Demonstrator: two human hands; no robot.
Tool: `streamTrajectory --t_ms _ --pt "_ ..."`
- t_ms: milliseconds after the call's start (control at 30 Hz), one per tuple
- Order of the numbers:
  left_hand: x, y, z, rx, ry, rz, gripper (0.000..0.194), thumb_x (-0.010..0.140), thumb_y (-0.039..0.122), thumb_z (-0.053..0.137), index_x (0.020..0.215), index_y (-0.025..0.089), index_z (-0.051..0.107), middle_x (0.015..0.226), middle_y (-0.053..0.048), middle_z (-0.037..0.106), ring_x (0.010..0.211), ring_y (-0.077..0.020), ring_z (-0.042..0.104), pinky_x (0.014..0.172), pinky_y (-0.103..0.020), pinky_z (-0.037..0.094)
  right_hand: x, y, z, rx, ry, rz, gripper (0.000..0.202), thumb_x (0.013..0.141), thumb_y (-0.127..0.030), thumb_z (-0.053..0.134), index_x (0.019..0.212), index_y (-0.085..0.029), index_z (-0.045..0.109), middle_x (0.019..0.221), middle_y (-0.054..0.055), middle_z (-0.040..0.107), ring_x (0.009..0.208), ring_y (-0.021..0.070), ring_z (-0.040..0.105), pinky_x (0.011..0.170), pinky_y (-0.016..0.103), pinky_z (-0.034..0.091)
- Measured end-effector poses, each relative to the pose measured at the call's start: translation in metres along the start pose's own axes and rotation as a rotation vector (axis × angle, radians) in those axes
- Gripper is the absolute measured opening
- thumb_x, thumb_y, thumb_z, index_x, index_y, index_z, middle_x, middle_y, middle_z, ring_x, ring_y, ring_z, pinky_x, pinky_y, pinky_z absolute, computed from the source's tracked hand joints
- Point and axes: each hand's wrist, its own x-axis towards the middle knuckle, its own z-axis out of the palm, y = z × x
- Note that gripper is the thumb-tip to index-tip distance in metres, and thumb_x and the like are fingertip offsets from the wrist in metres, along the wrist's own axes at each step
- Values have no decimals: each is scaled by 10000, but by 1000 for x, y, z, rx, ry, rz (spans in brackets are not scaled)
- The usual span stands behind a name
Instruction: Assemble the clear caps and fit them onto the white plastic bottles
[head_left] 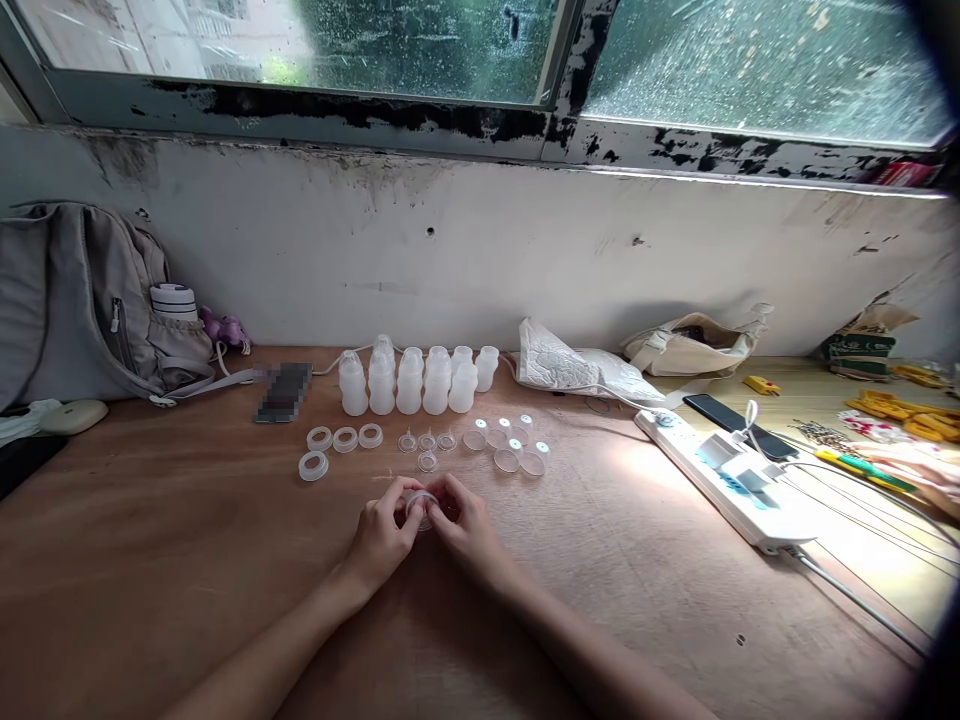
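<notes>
Ring (422,495) pinched btwn L hand (384,540) & R hand (471,530); 4 rings (313,477), teats (427,463), cups (507,461) loose; bottles (437,386) upright.

A big gray bag (56,310) sits at the back left corner of the brown table (187,560). A white cup (174,302) is in its side pocket, just beside a purple toy (225,330). By the back edge are a puffy white bag (555,362) and an open cream bag (690,348). A white power strip (679,442) lies slanted along the right edge, near a black phone (731,423) on the lighter table (787,395).
</notes>
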Motion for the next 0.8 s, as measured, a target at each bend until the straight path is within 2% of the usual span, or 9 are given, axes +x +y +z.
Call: streamTrajectory --t_ms 167,400,633,800 --pt "0 0 -2 -9 -7 17 159 754 301 488 875 212 538 640 6 649 493 -136 588 503 -220 431 0 -2 -1 -34 4 -21 41 719 -181 487 689 -171 513 583 -27 482 512 87 397 478 202 331" --pt "-1 5 -3 -65 -33 31 103 797 283 438 789 205 506 716 -14 666 644 -157 628 567 -225 454 -1 -3 0 -22 -52 -22 33 702 -154 484 723 -180 485 639 -23 501 563 97 431 516 201 357" --pt "0 2 -2 -44 -31 13 124 800 294 432 851 204 501 699 -5 659 556 -139 604 515 -212 436 0 0 0 44 -27 25 69 704 -158 481 765 -181 503 672 -12 536 565 99 462 513 201 379" --pt "-1 0 -1 18 -16 36 113 797 272 419 831 212 508 693 -3 644 581 -142 602 538 -213 436 0 0 0 -9 5 6 37 700 -165 496 667 -177 485 590 -31 487 518 88 427 493 203 360"
